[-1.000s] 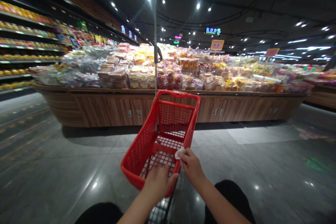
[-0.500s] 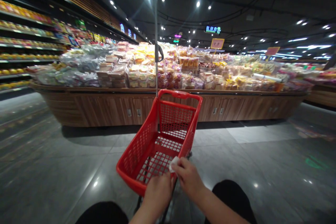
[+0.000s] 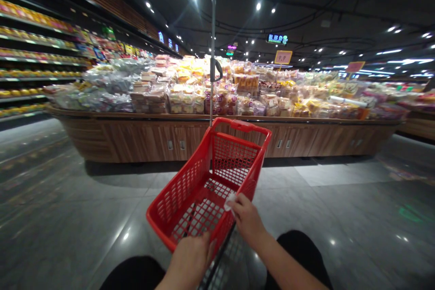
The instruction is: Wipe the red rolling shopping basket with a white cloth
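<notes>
A red plastic shopping cart (image 3: 181, 173) with latticed sides stands in front of me, turned at an angle. My left hand (image 3: 192, 253) is closed over its near rim at the corner closest to me; the fingertips are mostly hidden. Pinched in my right hand (image 3: 247, 215) is a crumpled white tissue (image 3: 231, 201), pressed against the cart's right-hand rim. A thin upright pole (image 3: 213, 22) with a dark hook or handle (image 3: 216, 70) rises at the cart's far left corner.
Behind the cart runs a long wooden display counter (image 3: 136, 138) heaped with bagged goods (image 3: 186, 93), with price signs (image 3: 283, 57) above. Stocked shelves (image 3: 34, 59) line the left side. Grey tiled floor (image 3: 112, 208) surrounds the cart, and my knees (image 3: 134, 272) are low in view.
The cart has swivelled, its far end shifting right and its near corner left. My left hand moved left with the rim. My right hand slid the tissue slightly farther along the side rim.
</notes>
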`<state>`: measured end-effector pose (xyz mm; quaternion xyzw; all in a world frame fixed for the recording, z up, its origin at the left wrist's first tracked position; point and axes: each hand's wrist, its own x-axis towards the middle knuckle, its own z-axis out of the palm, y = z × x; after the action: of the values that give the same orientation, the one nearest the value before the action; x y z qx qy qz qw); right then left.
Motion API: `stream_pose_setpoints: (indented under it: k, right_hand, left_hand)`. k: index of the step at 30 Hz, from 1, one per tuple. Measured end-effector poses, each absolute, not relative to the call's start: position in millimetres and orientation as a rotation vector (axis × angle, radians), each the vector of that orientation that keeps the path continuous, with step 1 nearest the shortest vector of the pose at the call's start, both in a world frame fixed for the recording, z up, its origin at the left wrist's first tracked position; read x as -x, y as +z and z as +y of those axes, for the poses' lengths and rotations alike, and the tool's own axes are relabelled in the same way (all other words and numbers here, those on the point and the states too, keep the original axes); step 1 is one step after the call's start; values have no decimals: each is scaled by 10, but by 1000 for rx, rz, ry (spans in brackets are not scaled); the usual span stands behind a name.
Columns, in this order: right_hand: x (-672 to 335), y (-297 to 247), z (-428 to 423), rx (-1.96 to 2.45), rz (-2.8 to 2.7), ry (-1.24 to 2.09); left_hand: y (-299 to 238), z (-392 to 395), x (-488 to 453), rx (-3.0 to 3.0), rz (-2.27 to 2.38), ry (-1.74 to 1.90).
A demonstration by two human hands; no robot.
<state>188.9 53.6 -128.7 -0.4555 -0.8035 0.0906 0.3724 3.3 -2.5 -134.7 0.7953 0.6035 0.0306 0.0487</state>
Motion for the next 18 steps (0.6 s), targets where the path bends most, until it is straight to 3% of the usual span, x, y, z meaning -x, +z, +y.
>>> stream_pose_setpoints:
  k: [10,18]
  right_hand:
    - [-1953,-1403,655,1300,-1865,250]
    - [-2201,-1163,938,1214,-1621,212]
  left_hand:
    - [-1306,-105,144,-2475,1781,86]
    - [-1333,-135,214,-2465,1798,129]
